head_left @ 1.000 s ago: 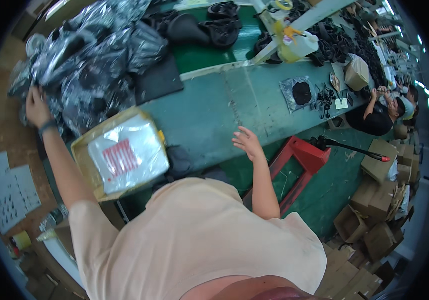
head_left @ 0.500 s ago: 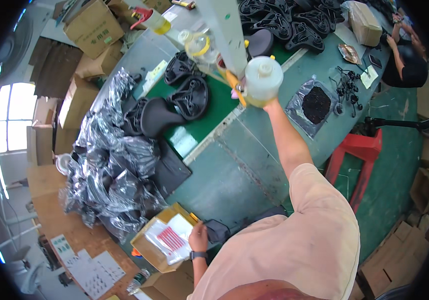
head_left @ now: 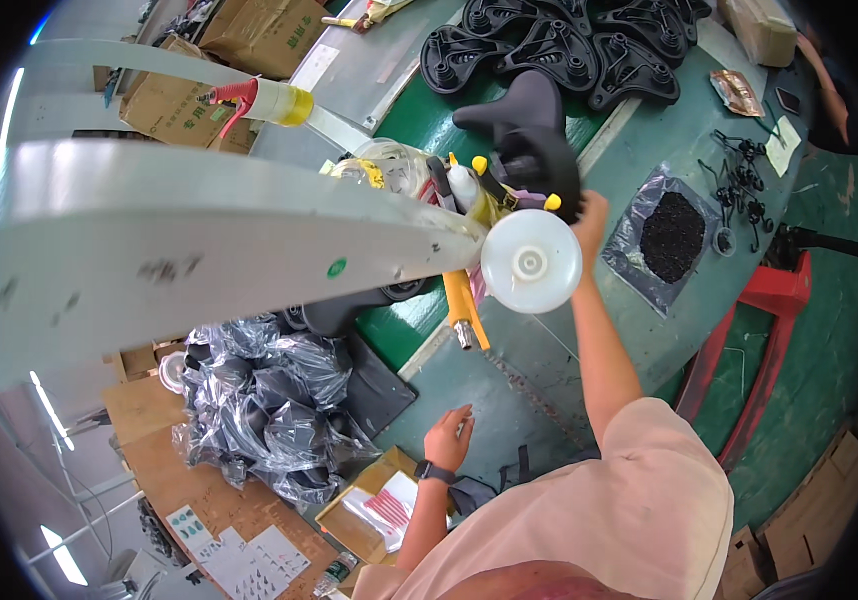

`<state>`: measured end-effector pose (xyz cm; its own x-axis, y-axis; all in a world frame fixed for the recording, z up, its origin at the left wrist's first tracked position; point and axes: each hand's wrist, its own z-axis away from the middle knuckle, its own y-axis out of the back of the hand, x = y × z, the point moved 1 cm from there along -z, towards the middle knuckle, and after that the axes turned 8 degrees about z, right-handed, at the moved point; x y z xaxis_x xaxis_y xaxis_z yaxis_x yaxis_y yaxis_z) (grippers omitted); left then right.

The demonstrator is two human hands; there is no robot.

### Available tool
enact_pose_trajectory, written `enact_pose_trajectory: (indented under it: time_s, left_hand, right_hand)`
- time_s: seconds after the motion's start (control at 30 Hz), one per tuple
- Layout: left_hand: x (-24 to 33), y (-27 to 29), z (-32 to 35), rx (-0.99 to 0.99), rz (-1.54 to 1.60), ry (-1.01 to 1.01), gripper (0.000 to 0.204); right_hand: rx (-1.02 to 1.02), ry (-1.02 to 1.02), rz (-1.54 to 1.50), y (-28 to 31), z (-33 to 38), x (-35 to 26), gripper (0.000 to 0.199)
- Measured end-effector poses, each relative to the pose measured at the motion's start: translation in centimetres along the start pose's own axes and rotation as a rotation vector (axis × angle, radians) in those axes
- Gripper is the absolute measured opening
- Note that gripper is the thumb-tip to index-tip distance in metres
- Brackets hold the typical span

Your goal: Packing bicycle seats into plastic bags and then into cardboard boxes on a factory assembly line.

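My right hand (head_left: 591, 218) reaches far ahead and grips the edge of a black saddle (head_left: 552, 172), its fingers partly hidden behind it. A dark grey saddle (head_left: 519, 105) lies right beside that one. A white translucent round bottle (head_left: 531, 262) hangs in front of my right forearm, next to an orange-handled tool (head_left: 461, 305). Over the near table, my left hand (head_left: 449, 437) is raised with fingers apart and nothing in it. Below it stands an open cardboard box (head_left: 404, 468) holding a clear bag with red strips (head_left: 389, 508).
A white post (head_left: 249, 225) cuts across the left. Several black saddles (head_left: 549, 55) lie at the back; plastic-wrapped saddles (head_left: 274, 400) pile at left. On the right are a bag of small black parts (head_left: 671, 235), black cables (head_left: 741, 180) and a red pallet jack (head_left: 779, 288). Another person's arm (head_left: 824, 80) shows.
My view has shifted forward, so the post looms larger. My right hand has moved past the bottle to a black saddle. My left hand has lifted off the box and opened.
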<state>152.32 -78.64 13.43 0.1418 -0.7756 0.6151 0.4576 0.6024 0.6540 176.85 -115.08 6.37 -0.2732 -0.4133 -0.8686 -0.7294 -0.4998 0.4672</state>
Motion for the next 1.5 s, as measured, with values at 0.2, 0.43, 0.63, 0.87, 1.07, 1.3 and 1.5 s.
enact_pose_trajectory:
  time_s: [0.2, 0.43, 0.63, 0.87, 1.07, 1.3, 1.5]
  left_hand:
    - [-5.6, -1.0, -11.0, 0.375, 0.148, 0.06, 0.048]
    - [-13.1, 2.7, -25.7, 0.746, 0.214, 0.086, 0.046]
    - [-12.2, 5.2, -30.3, 0.688, 0.31, 0.146, 0.046]
    - [-11.8, 6.4, -33.9, 0.614, 0.466, 0.227, 0.046]
    - [-14.7, 7.7, -33.3, 0.579, 0.584, 0.32, 0.047]
    - [-15.1, 7.3, -33.4, 0.54, 0.717, 0.428, 0.048]
    - [-15.7, 6.1, -36.9, 0.46, 0.821, 0.499, 0.049]
  right_hand:
    - [-0.105, -0.451, -0.531, 14.2, 2.2, 11.9, 0.053]
    - [-0.957, -0.614, -0.189, 20.9, 13.9, 12.9, 0.057]
    - [-0.845, -0.082, 0.102, 11.1, -6.2, 9.6, 0.054]
    - [-0.187, 0.821, 0.79, 0.3, -30.8, 10.1, 0.086]
    - [-0.71, 0.789, 0.965, 0.7, -32.1, 7.8, 0.072]
    - [-0.843, 0.526, 0.424, 12.3, -5.6, 2.5, 0.063]
    - [-1.328, 0.295, 0.353, 16.6, 10.1, 4.4, 0.062]
